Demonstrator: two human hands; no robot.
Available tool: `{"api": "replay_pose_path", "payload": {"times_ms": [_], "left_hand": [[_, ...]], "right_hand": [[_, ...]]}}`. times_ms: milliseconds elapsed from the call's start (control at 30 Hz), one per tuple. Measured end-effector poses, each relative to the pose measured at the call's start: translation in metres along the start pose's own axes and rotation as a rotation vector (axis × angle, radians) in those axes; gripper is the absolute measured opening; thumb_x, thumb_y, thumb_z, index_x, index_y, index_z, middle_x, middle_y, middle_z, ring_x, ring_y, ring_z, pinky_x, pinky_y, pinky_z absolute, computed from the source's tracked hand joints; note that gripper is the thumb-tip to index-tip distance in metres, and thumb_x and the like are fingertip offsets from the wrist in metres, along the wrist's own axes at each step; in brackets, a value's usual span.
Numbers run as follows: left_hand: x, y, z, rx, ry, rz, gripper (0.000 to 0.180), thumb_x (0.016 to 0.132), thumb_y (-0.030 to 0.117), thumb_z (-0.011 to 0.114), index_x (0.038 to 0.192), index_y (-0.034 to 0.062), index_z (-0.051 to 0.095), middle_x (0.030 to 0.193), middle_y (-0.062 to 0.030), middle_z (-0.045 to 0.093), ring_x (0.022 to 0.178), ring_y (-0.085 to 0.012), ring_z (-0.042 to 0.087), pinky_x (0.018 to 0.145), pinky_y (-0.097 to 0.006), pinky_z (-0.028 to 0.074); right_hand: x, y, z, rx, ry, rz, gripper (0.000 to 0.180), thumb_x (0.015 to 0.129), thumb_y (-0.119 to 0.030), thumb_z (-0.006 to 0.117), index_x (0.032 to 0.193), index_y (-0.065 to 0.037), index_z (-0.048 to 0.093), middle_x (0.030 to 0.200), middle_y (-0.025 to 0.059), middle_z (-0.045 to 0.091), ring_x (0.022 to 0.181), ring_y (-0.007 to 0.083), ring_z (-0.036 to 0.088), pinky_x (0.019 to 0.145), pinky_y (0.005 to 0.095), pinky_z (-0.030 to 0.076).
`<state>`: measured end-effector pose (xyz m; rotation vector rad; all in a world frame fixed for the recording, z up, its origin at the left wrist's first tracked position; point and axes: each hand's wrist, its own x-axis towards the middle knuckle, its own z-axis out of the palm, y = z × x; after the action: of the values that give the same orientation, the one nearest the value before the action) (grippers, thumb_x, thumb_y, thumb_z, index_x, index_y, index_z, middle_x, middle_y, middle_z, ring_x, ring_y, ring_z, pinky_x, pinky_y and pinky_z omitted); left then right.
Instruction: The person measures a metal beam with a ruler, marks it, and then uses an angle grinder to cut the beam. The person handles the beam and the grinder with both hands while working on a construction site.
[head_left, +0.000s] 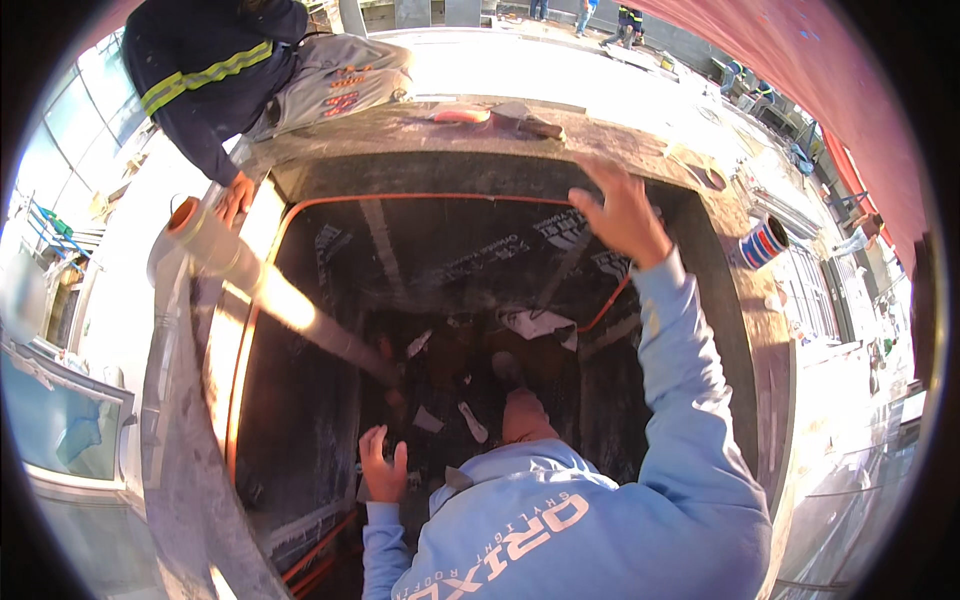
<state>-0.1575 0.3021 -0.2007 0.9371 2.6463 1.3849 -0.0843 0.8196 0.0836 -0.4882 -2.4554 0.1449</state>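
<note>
My right hand is raised near the far right corner of the dark-lined opening, fingers spread, with nothing visible in it. The far wooden curb lies just beyond its fingertips; whether they touch it I cannot tell. Lower and further left, my left hand is held over the opening, fingers apart and no object showing in them. A long pale tube with an orange-brown end leans over the left curb and reaches down into the opening. One of my boots shows inside, near scattered scraps.
A co-worker in a dark top with a reflective stripe is at the far left, one hand on the curb by the tube. Tools lie on the far curb. A red, white and blue can stands right. An orange cord follows the inner walls.
</note>
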Motion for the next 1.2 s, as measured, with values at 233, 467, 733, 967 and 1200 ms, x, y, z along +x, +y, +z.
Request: {"api": "replay_pose_path", "payload": {"times_ms": [233, 467, 733, 967, 1200], "left_hand": [[0.353, 0.133, 0.110, 0.161, 0.123, 0.544, 0.043, 0.098, 0.024, 0.072, 0.135, 0.0027, 0.064, 0.135, -0.0182, 0.065, 0.125, -0.0389, 0.061, 0.105, -0.050, 0.046], [0.635, 0.212, 0.247, 0.439, -0.011, 0.506, 0.078, 0.099, 0.062, 0.057, 0.157, 0.0096, 0.048, 0.163, -0.0215, 0.041, 0.150, -0.0398, 0.039, 0.120, -0.066, 0.025], [0.644, 0.216, 0.251, 0.482, -0.202, 0.314, 0.092, 0.097, 0.077, 0.045, 0.157, 0.0074, 0.046, 0.166, -0.0329, 0.030, 0.154, -0.0532, 0.029, 0.122, -0.070, 0.020], [0.652, 0.217, 0.250, 0.443, -0.251, 0.257, 0.092, 0.098, 0.074, 0.041, 0.153, 0.0002, 0.049, 0.164, -0.0371, 0.030, 0.150, -0.0547, 0.034, 0.121, -0.064, 0.029], [0.647, 0.214, 0.246, 0.443, -0.211, 0.323, 0.085, 0.104, 0.065, 0.033, 0.154, -0.0026, 0.047, 0.165, -0.0360, 0.032, 0.150, -0.0512, 0.037, 0.121, -0.059, 0.030]], "right_hand": [[0.295, 0.214, 0.058, -0.145, -0.411, -0.074, 0.043, 0.100, -0.030, 0.067, 0.138, -0.010, 0.069, 0.128, 0.0150, 0.073, 0.120, 0.0339, 0.068, 0.108, 0.0441, 0.051], [0.458, 0.380, 0.241, -0.205, -0.857, -0.038, 0.053, 0.091, -0.028, 0.077, 0.140, -0.010, 0.068, 0.135, 0.0161, 0.069, 0.131, 0.0342, 0.061, 0.112, 0.0433, 0.049], [0.436, 0.499, 0.433, -0.047, -1.387, -0.094, 0.086, 0.072, -0.029, 0.096, 0.149, -0.012, 0.061, 0.141, 0.0176, 0.066, 0.131, 0.0362, 0.062, 0.110, 0.0435, 0.052], [0.369, 0.564, 0.491, -0.061, -1.485, -0.088, 0.075, 0.074, -0.025, 0.091, 0.143, -0.010, 0.066, 0.128, 0.0179, 0.073, 0.123, 0.0350, 0.067, 0.102, 0.0433, 0.056], [0.440, 0.556, 0.334, -0.180, -0.931, 0.003, 0.065, 0.092, -0.039, 0.082, 0.145, -0.007, 0.062, 0.136, 0.0223, 0.069, 0.125, 0.0408, 0.065, 0.108, 0.0496, 0.051]]}}
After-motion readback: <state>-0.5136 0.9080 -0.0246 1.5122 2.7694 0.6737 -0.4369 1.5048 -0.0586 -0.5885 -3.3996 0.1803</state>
